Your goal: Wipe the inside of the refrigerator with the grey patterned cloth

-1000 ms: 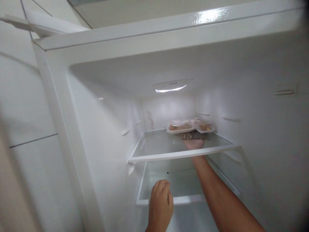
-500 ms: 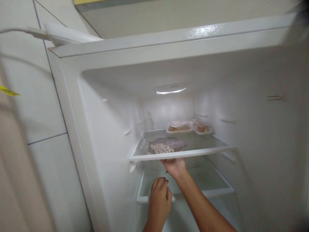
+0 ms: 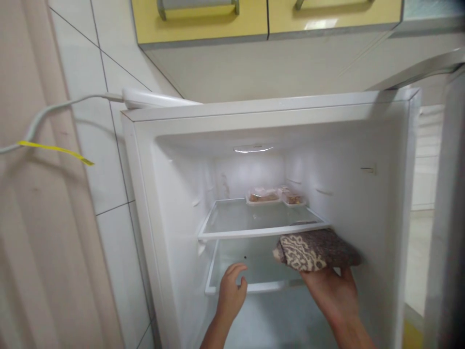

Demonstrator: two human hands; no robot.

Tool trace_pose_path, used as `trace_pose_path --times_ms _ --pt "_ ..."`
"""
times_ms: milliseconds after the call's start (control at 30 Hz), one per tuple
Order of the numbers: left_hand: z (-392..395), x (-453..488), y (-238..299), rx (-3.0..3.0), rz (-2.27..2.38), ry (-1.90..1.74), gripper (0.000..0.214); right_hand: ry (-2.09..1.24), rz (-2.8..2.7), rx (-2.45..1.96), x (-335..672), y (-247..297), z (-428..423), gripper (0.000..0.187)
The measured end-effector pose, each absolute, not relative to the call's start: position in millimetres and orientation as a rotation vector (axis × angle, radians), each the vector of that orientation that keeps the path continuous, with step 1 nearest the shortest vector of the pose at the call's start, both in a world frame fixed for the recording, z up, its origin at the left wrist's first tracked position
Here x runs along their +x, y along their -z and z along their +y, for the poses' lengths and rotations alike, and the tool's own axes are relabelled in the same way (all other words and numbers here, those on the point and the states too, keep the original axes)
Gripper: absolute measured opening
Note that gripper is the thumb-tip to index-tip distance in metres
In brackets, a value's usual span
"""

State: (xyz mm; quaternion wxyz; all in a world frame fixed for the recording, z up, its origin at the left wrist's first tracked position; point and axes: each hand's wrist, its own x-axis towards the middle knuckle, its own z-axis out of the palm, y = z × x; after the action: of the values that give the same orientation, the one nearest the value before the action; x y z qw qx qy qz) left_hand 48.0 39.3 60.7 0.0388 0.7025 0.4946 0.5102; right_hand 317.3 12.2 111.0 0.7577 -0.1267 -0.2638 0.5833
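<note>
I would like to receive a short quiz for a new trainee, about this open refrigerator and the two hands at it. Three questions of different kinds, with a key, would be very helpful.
1. Multiple choice: What does the right hand's grip hold?
a) a glass bottle
b) a patterned brown cloth
c) a metal bowl

2. True or false: The left hand's grip is closed on a handle of the yellow cabinets.

3. Fill in the word: The two wrapped food trays rest on the ____ of the two glass shelves.

Key: 1. b; 2. false; 3. upper.
</note>
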Motion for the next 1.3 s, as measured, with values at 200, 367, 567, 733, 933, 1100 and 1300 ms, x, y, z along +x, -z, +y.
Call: trace_pose_path --times_ms 200,367,567,733,933,1100,1300 --pt "-17.0 81.8 -99.1 1.989 1.365 -1.723 0.037 -1.19 -0.621 -0.403 327.2 -110.3 -5.8 0.042" --pt "-66.7 133.4 -153.1 2.115 1.106 -1.542 0.048 -1.169 -0.524 -0.439 297.9 -111.1 -28.8 0.043" --pt "-66.7 157.6 -166.9 1.797 1.018 -1.401 0.078 -1.277 -0.922 -0.591 266.2 -130.1 -54.2 0.063" --pt "-52.1 133.2 -171.1 0.758 0.982 -1.583 0.038 -1.237 -1.299 -0.671 256.4 -145.5 -52.6 0.063" --pt "-59.4 95.8 -229.5 0.67 0.969 -1.805 0.04 -0.904 -1.165 -0.802 265.1 -133.1 -35.1 0.05" --pt "-46.9 84.7 -267.8 1.55 1.522 -2.335 0.053 -0.23 -1.332 -0.841 297.2 -147.4 8.6 0.04" --pt "-6.2 84.2 -255.9 2.68 2.149 -1.005 0.062 0.159 -1.449 -1.072 318.3 -152.3 43.3 0.053"
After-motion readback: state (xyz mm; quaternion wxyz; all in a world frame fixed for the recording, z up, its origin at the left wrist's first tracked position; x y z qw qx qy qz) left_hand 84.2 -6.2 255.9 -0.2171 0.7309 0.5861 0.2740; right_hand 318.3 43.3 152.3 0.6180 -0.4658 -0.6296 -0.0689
